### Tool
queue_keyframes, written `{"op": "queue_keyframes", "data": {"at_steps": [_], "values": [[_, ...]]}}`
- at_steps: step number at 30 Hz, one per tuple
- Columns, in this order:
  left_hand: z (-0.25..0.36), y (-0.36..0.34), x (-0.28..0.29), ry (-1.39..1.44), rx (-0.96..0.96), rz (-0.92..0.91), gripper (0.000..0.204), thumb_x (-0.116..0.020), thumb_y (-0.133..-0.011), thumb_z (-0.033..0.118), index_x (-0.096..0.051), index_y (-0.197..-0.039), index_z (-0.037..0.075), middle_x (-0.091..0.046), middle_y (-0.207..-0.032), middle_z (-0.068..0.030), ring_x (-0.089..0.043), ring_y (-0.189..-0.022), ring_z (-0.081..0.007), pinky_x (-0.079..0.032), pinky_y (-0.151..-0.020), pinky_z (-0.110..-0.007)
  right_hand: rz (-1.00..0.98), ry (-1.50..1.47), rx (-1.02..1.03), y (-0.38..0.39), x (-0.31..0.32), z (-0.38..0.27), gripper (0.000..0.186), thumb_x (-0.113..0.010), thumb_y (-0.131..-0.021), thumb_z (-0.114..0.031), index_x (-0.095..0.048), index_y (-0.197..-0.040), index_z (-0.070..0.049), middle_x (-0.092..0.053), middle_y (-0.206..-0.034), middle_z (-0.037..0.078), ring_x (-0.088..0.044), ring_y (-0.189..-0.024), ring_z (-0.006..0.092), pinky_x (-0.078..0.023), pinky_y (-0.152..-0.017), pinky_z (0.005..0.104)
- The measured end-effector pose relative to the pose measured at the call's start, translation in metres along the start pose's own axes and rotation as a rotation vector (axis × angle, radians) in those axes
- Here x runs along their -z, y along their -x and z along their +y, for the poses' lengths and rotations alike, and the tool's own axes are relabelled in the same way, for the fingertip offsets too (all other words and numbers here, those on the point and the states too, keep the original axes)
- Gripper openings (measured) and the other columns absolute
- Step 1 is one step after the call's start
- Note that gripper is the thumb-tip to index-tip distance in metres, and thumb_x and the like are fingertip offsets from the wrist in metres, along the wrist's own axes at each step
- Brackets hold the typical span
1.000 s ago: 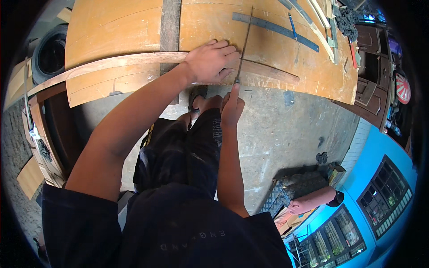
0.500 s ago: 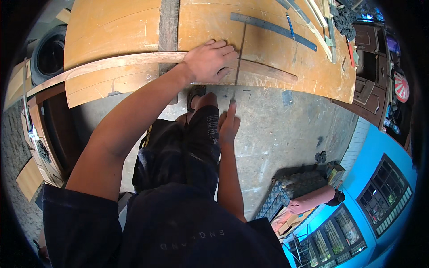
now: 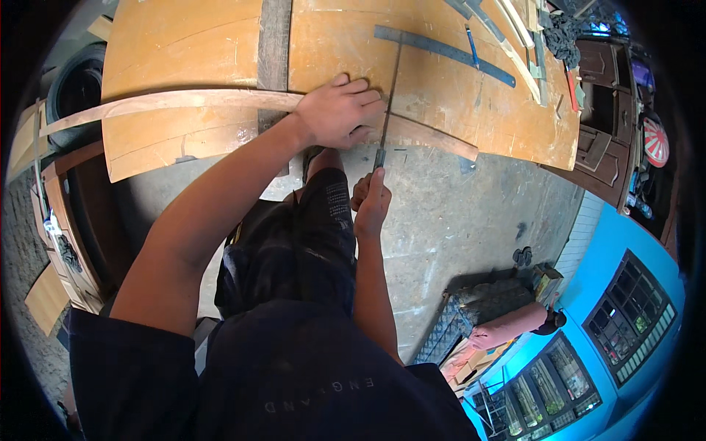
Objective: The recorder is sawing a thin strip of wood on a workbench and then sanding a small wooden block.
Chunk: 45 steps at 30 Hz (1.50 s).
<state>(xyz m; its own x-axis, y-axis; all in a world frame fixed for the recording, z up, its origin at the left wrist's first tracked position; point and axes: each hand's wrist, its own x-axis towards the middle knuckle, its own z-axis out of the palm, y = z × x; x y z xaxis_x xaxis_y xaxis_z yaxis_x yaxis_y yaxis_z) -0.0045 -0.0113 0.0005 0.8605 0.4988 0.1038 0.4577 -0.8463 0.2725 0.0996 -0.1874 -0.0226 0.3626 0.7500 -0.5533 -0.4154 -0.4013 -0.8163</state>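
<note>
A long, thin wooden strip [image 3: 198,98] lies across the near part of the wooden worktop [image 3: 169,55]. Its right end juts past the front edge. My left hand [image 3: 340,110] presses down on the strip with its fingers bent over it. Close to the right of those fingers, a narrow saw blade [image 3: 390,99], seen almost edge-on, crosses the strip. My right hand [image 3: 373,203] is wrapped round the saw's handle below the worktop edge, thumb along the top. Whether the teeth have cut into the wood cannot be made out.
Beyond the blade lie a steel ruler [image 3: 445,51] and a blue pencil [image 3: 471,45]. Wood strips [image 3: 515,59] and a dark cloth [image 3: 563,48] sit at the far right. A tyre [image 3: 77,84] stands left of the worktop. Dark wooden cabinets [image 3: 599,136] flank the right side.
The strip's right end has swung toward me and now overhangs the front edge. My left hand has come slightly nearer with it. The saw still crosses the strip, in my right hand.
</note>
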Motion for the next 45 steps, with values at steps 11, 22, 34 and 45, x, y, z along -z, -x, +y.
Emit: {"op": "queue_keyframes", "data": {"at_steps": [11,22,34,45], "values": [[-0.002,-0.002,-0.004,0.062,0.003,0.017,0.043,-0.067,-0.075,0.03,-0.057,-0.11,0.008,-0.057,-0.109,-0.0046,-0.052,-0.107,-0.0203,-0.039,-0.092,-0.035,0.021,-0.074,0.169,-0.016,-0.005,0.004,0.04,-0.04,-0.105,-0.032,-0.047,-0.074,-0.007,-0.033,-0.058,-0.004,-0.03,-0.05,0.0047,-0.026,-0.045,0.021],[0.006,-0.008,0.004,-0.002,0.024,-0.051,0.041,-0.065,-0.076,0.028,-0.057,-0.111,0.008,-0.056,-0.11,-0.0065,-0.05,-0.111,-0.0229,-0.039,-0.093,-0.037,0.243,0.468,0.409,-0.016,-0.02,0.009,0.027,-0.046,-0.101,-0.019,-0.06,-0.109,0.003,-0.058,-0.064,0.013,-0.057,-0.054,0.0243,-0.044,-0.051,0.0348],[0.004,0.001,0.0,-0.12,-0.02,-0.016,0.036,-0.06,-0.082,0.029,-0.056,-0.111,0.009,-0.056,-0.114,-0.0075,-0.05,-0.111,-0.0237,-0.039,-0.092,-0.038,0.303,0.909,0.621,-0.014,-0.033,-0.007,0.022,-0.044,-0.097,-0.008,-0.048,-0.113,0.006,-0.061,-0.079,0.031,-0.06,-0.071,0.0501,-0.046,-0.058,0.053],[0.005,0.001,-0.014,-0.223,-0.037,0.105,0.034,-0.053,-0.092,0.033,-0.055,-0.116,0.009,-0.055,-0.114,-0.0066,-0.05,-0.111,-0.0229,-0.042,-0.089,-0.037,0.324,1.004,0.573,-0.021,-0.031,-0.013,0.017,-0.044,-0.097,-0.012,-0.045,-0.089,0.003,-0.06,-0.07,0.032,-0.059,-0.069,0.0512,-0.045,-0.058,0.0565]]}}
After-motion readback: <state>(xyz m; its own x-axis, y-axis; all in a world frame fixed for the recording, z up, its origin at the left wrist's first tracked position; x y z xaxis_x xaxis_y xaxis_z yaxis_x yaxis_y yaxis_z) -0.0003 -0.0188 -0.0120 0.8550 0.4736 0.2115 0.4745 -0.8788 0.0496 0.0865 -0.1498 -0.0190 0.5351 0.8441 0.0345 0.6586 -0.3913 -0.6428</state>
